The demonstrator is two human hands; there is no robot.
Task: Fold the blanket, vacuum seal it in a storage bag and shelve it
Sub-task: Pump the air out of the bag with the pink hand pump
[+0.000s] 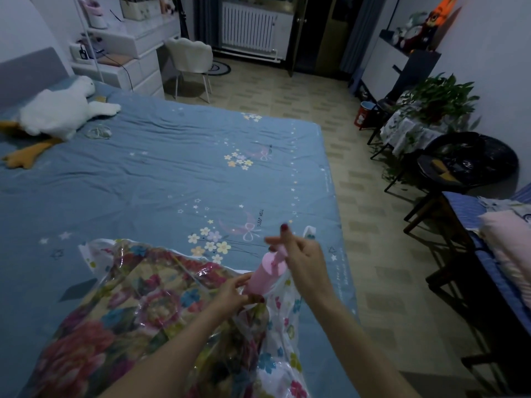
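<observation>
A folded floral blanket (94, 334) lies inside a clear storage bag (275, 326) with printed flowers, at the near edge of the bed. A pink hand pump (265, 275) stands tilted on the bag's top. My left hand (230, 293) grips the base of the pump against the bag. My right hand (298, 254) holds the pump's handle, which is pulled up from the barrel and blurred by motion.
The bed (172, 173) has a blue flower-print sheet, with a white plush goose (57, 113) at the far left. Right of the bed is tiled floor (359, 225), a dark rack with folded bedding (505, 242), a black chair (465, 162) and plants (436, 101).
</observation>
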